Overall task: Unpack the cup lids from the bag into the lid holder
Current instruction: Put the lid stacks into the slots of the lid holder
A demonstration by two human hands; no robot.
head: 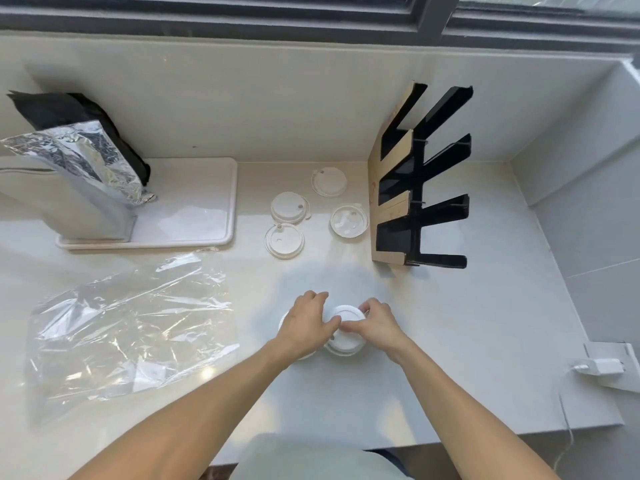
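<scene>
Gathering loose lids, both hands work a white lid stack [346, 327] on the surface [485, 323]: left hand [306, 322] and right hand [375, 323] pinch its rim, probably squaring it for the empty lid holder [415, 181] beyond; the bag [128, 323] lies flat, left.

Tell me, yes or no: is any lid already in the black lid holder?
No: the lid holder has bare slots, four lids lie loose on the counter beside it, and both hands hold another stack.
</scene>
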